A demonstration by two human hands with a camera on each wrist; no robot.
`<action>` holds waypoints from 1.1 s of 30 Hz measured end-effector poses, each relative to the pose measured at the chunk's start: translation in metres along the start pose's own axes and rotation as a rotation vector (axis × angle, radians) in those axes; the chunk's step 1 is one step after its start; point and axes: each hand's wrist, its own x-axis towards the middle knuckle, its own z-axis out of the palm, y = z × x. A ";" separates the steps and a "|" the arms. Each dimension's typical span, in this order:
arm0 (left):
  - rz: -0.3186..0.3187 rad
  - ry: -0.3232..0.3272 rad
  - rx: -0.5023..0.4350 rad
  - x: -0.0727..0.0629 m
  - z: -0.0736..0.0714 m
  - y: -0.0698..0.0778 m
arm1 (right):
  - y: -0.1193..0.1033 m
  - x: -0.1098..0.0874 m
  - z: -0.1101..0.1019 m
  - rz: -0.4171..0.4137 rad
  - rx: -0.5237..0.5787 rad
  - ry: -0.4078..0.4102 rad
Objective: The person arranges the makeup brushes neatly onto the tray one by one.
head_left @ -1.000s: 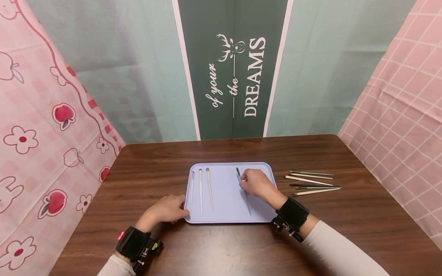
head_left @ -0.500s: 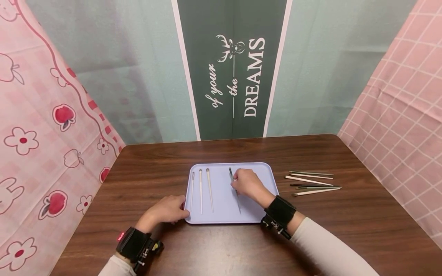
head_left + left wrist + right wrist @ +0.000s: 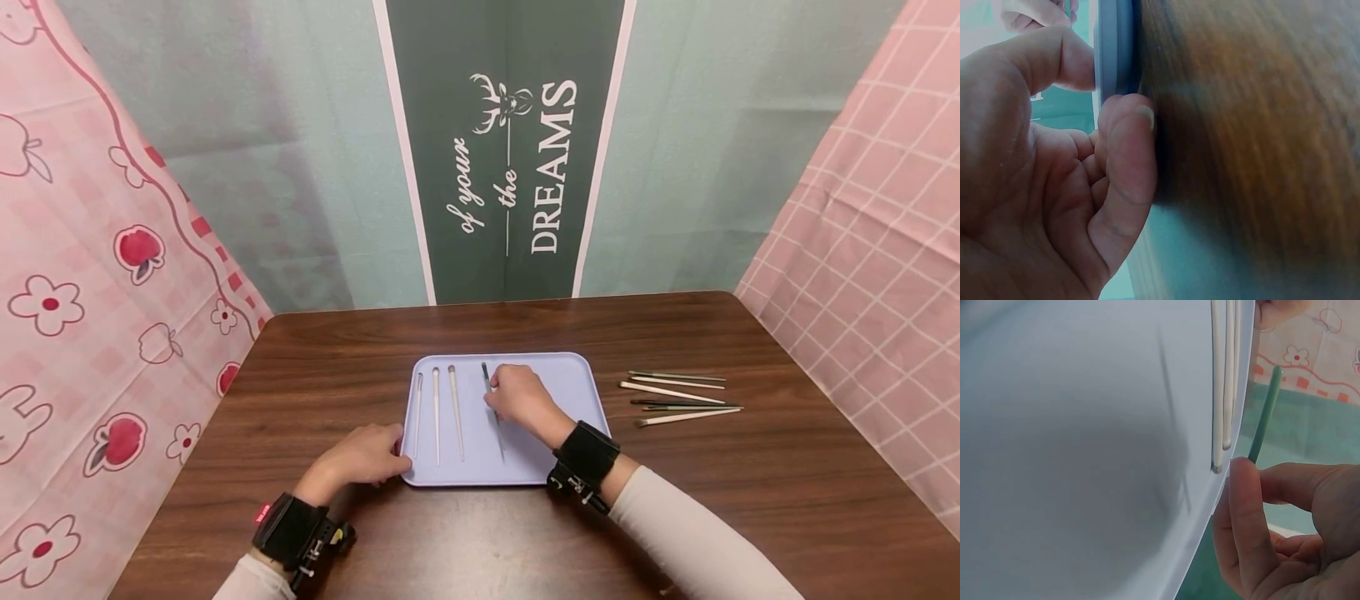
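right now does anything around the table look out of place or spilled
Nothing looks spilled. The loose brushes right of the tray lie in an untidy cluster, unlike the three pale brushes spaced inside it; the backdrop lettering runs sideways.

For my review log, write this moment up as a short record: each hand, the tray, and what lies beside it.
Left hand: grips the near left corner of the pale lavender rectangular tray
Right hand: pinches a slim green-handled brush over the tray
On tray: three slim cream-handled brushes, side by side, apart, toward its left edge
Right of tray: loose cluster of slim cream, green and dark brushes on the brown wood-grain table
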 end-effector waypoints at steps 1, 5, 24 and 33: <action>-0.001 0.000 0.001 0.000 0.000 0.000 | -0.001 0.001 0.001 -0.001 -0.002 0.002; -0.001 0.002 0.008 0.001 0.001 0.000 | -0.005 0.003 0.003 -0.008 -0.001 0.001; -0.010 -0.003 0.000 0.000 0.000 0.001 | -0.015 0.014 0.013 -0.038 -0.010 -0.030; 0.004 0.013 0.023 0.003 0.002 -0.003 | -0.019 0.016 0.018 -0.034 -0.016 -0.042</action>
